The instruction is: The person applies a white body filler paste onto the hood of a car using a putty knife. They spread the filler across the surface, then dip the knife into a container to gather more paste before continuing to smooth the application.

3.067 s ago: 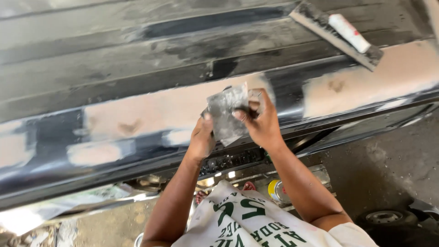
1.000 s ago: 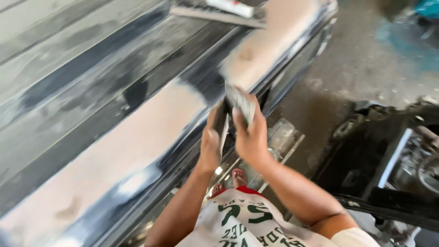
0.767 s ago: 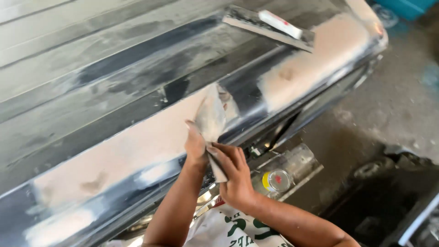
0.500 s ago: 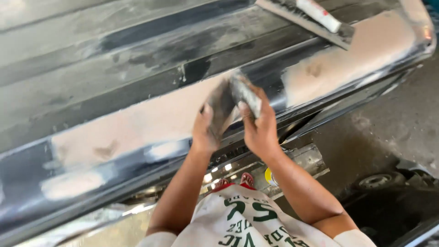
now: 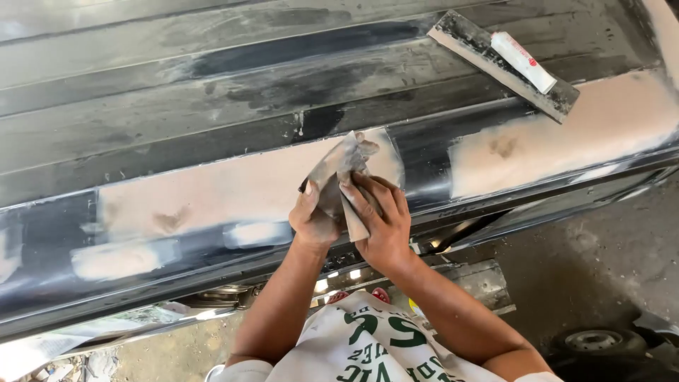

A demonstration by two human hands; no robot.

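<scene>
Both hands now pinch the folded grey sandpaper sheet (image 5: 339,180): left hand (image 5: 315,219) and right hand (image 5: 382,223) together, held just over the tan filler patch (image 5: 226,191) on the dark vehicle panel (image 5: 212,106). Sheet refolded since a moment ago; mixing board (image 5: 502,64) untouched.

left hand (image 5: 315,219), right hand (image 5: 382,223), fingers curled

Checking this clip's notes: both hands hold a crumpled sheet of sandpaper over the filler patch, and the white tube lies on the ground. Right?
Not quite. In the head view the tube lies on a flat board on the panel, not the ground. The left hand and right hand do hold the sandpaper over the filler patch.
</scene>
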